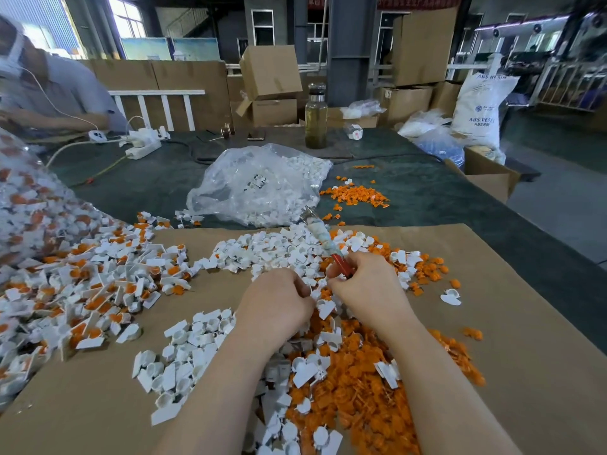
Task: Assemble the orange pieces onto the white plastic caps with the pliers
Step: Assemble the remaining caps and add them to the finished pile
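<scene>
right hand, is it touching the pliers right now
Touching. The head view shows the right hand with fingers curled round the red handle of the pliers, whose taped shaft sticks out beyond the fingers.

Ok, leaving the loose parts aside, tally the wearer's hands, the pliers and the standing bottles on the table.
hands: 2, left hand and right hand
pliers: 1, held by the right hand
standing bottle: 1
Total: 4

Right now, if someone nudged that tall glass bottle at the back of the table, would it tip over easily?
Probably yes. The glass bottle is tall and narrow and stands upright, so a push near its top could likely topple it. It looks mostly full of yellowish liquid, which should make it fairly heavy and steadier against a low nudge. The green table cover under it may add grip.
</scene>
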A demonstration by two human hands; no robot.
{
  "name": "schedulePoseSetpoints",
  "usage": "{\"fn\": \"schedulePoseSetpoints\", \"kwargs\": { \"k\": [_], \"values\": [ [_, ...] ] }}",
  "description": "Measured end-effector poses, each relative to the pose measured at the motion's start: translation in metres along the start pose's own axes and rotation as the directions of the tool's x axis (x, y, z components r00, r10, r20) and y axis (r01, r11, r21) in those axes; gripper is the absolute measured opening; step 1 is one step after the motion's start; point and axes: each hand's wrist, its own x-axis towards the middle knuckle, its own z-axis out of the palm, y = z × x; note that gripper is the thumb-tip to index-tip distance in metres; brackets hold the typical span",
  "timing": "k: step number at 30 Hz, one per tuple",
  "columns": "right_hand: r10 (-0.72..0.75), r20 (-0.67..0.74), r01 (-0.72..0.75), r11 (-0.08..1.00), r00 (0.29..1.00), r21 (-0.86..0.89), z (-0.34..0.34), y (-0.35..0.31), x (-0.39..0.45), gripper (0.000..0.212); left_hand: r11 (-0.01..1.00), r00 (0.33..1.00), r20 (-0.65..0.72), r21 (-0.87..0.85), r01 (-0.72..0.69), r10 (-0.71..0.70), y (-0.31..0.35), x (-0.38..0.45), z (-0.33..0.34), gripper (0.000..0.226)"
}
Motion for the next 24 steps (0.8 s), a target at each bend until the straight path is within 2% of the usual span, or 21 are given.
{"fn": "schedulePoseSetpoints", "kwargs": {
  "k": [2,4,7,9,15,19,24],
  "values": [
    [0.007,0.032,-0.009,0.998,0.999,0.057,-0.002,-0.001,-0.001,0.014,0.998,1.0,0.004,-0.066,-0.001,0.001,-0.001,0.0,-0.004,0.006],
    [0.007,0.05,-0.014,0.991,0.999,0.131,-0.003,-0.003,-0.002,0.012,0.967,1.0,0.017,-0.255,0.026,-0.022,-0.003,0.0,-0.009,0.006],
    [0.016,0.076,-0.031,0.978,0.997,0.206,-0.004,-0.004,-0.002,0.018,0.829,0.997,0.039,-0.554,0.075,-0.065,-0.007,-0.001,-0.019,0.012],
    [0.007,0.082,-0.028,0.966,0.997,0.257,-0.004,-0.004,-0.003,0.018,0.746,0.996,0.049,-0.66,0.085,-0.071,-0.007,-0.002,-0.023,0.018],
    [-0.074,0.084,0.042,0.94,0.994,0.339,-0.005,-0.006,-0.004,0.001,0.577,0.993,0.096,-0.808,0.117,-0.067,-0.005,0.0,-0.022,0.027],
    [-0.141,0.07,0.111,0.942,0.988,0.317,-0.007,-0.009,-0.006,0.005,0.424,0.99,0.114,-0.895,0.14,-0.087,-0.006,0.001,-0.023,0.027],
    [-0.108,-0.006,0.103,0.938,0.994,0.332,-0.007,-0.009,-0.006,0.006,0.41,0.994,0.077,-0.906,0.101,-0.076,-0.004,0.003,-0.022,0.016]
  ]
}}
